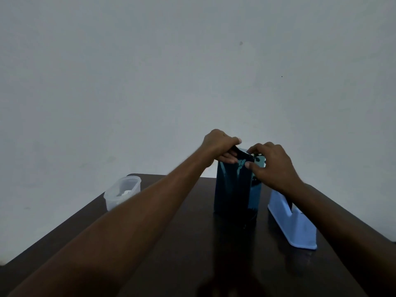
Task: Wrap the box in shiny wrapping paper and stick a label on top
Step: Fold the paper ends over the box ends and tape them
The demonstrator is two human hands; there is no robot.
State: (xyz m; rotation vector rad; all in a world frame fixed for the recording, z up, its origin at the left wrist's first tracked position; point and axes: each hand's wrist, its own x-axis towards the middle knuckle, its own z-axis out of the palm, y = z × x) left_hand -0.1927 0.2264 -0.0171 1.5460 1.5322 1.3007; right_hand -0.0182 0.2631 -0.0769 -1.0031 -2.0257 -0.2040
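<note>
A tall box (234, 189) covered in shiny dark blue wrapping paper stands upright on the dark brown table (182, 243). My left hand (220, 146) pinches a flap of the paper at the box's top left edge. On the top right corner, my right hand (271, 163) has its fingers curled over the paper fold and its thumb pressed against the front. The box's top face is mostly hidden by both hands.
A light blue tape dispenser (291, 224) stands right of the box, partly behind my right forearm. A clear plastic container (122, 192) with something white inside sits at the table's back left. A plain grey wall rises behind.
</note>
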